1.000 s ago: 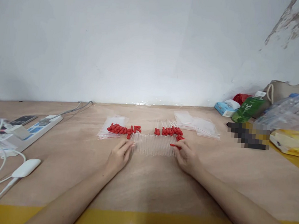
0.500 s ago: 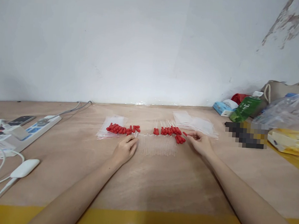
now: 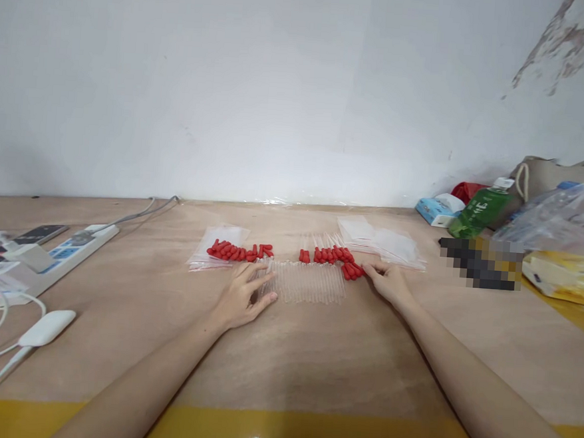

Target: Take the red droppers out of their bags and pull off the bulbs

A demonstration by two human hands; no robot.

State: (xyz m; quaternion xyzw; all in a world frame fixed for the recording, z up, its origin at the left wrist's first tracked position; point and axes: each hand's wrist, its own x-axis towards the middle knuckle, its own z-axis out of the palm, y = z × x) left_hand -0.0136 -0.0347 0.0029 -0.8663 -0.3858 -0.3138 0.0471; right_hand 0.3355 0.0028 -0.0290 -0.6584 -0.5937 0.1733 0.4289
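A row of clear glass tubes (image 3: 307, 283) lies side by side on the table. My left hand (image 3: 244, 294) is at the row's left end, fingers apart, thumb and fingertips by the outermost tubes. My right hand (image 3: 387, 281) pinches a red rubber bulb (image 3: 362, 269) at the right, beside a few loose red bulbs (image 3: 351, 271). Behind the row, several droppers (image 3: 332, 254) lie with red bulbs toward me and thin tubes pointing away. A heap of red bulbs (image 3: 230, 251) rests partly on a clear plastic bag (image 3: 204, 247) at the left.
More clear zip bags (image 3: 390, 244) lie behind my right hand. At the left are a power strip (image 3: 76, 257), white cables, a white adapter (image 3: 48, 329) and a phone (image 3: 41, 235). A tissue pack (image 3: 438, 210), green bottle (image 3: 480, 209) and plastic bags (image 3: 567, 218) stand at the right.
My left hand's fingers have spread, with the thumb extended to the right over the tube ends. My right hand has moved slightly left and down with the red bulb, toward the loose bulbs.
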